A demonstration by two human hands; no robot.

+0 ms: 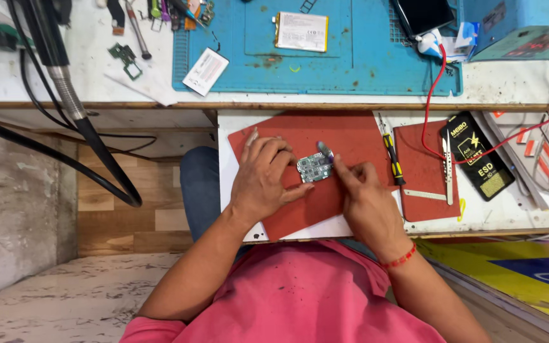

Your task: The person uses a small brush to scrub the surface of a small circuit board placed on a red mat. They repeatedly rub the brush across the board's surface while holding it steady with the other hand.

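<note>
Left hand [265,181] is pinching small green circuit board [314,167] on red mat [344,136]; right hand [365,190], index extended, is touching its edge. White labelled battery [300,31] lying on blue mat [363,60]; black-yellow packet [481,155] at right.

A small circuit board [313,168] is laid flat on a red mat, near its middle. It is roughly rectangular, greenish-grey, and set at a slight tilt to the mat's edges. Its upper face is crowded with tiny components and silvery metal shields. Its left edge is pinched between fingertips, and its right end is met by another fingertip.
</note>
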